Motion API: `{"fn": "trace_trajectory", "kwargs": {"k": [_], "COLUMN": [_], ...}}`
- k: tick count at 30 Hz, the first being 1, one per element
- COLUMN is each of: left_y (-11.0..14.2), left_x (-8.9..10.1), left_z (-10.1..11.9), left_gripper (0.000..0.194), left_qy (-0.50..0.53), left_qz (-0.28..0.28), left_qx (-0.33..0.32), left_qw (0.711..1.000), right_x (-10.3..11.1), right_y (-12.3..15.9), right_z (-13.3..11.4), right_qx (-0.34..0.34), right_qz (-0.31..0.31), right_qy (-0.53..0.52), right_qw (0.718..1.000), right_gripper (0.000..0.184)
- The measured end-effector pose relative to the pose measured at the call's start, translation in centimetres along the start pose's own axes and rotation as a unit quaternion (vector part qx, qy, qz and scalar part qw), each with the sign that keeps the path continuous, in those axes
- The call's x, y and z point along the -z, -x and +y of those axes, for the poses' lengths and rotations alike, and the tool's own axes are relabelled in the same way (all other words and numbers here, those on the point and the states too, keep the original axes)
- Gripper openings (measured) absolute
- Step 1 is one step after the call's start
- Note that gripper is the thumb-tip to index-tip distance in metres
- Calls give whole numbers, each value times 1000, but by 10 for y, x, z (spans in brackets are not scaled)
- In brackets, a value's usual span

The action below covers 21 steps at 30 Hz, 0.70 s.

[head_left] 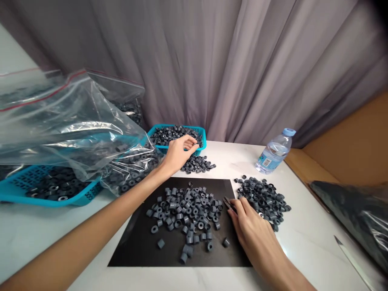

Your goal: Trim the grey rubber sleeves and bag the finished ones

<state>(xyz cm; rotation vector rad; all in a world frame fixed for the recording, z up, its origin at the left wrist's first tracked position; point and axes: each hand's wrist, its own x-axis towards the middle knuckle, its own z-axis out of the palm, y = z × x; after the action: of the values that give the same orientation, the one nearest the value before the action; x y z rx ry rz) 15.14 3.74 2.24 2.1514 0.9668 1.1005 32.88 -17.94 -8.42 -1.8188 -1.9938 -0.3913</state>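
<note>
My left hand (182,148) is closed in a pinch above the front edge of a blue basket (204,135) at the back. Whatever sits between its fingertips is too small to make out. Small dark grey ring-shaped pieces fill that basket. At the right edge of a black mat (133,246), my right hand (250,220) is wrapped round small dark pliers (227,203), whose slightly parted jaws point at a pile of grey rings (188,208) on the mat. Its handles are mostly hidden by the fingers.
More rings lie in a heap (260,198) right of the mat and a smaller heap (198,164) before the back basket. Clear plastic bags (75,117) of rings cover part of another blue basket (60,202). A water bottle (274,153) and a cardboard box (354,137) stand right.
</note>
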Motion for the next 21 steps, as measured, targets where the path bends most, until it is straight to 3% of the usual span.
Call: {"fn": "trace_trajectory", "kwargs": {"k": [4, 7, 15, 21], "left_y": [-44, -57, -57, -54], "left_x": [-25, -32, -32, -34], "left_z": [-28, -44, -56, -57], "left_gripper": [14, 18, 10, 18], "left_qy": [-46, -85, -175, -197], "left_qz": [5, -18, -24, -15], "left_qx": [-17, -38, -81, -83], "left_qw": [999, 995, 981, 977], "right_x": [7, 9, 9, 7], "right_y": [-7, -9, -6, -5], "right_z": [-3, -3, 1, 2], "right_qx": [-3, -3, -4, -6], "right_qz": [13, 4, -5, -13], "right_qy": [76, 97, 98, 94], "right_qw": [997, 995, 995, 995], "right_gripper": [17, 10, 5, 8]}}
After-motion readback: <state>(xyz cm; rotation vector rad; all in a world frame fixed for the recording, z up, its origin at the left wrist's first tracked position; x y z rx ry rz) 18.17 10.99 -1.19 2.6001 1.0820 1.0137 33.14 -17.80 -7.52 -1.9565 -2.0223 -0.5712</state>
